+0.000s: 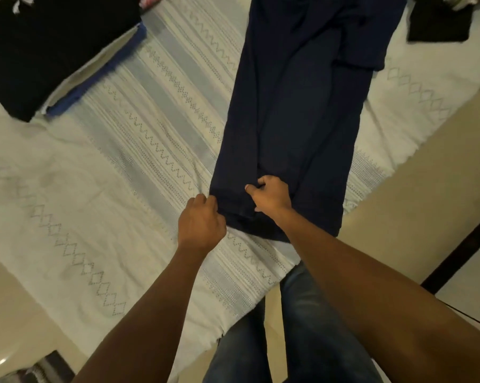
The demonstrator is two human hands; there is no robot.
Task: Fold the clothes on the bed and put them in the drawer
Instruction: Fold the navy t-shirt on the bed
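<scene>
Both hands grip the near hem of the navy garment on the bed. The left hand pinches its corner; the right hand clutches the middle

Left hand, right hand, forearms bare; faded blue jeans.

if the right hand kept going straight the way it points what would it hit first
The right hand would probably slide over more of the navy garment it grips, then onto the bedspread; depth is unclear.
</scene>
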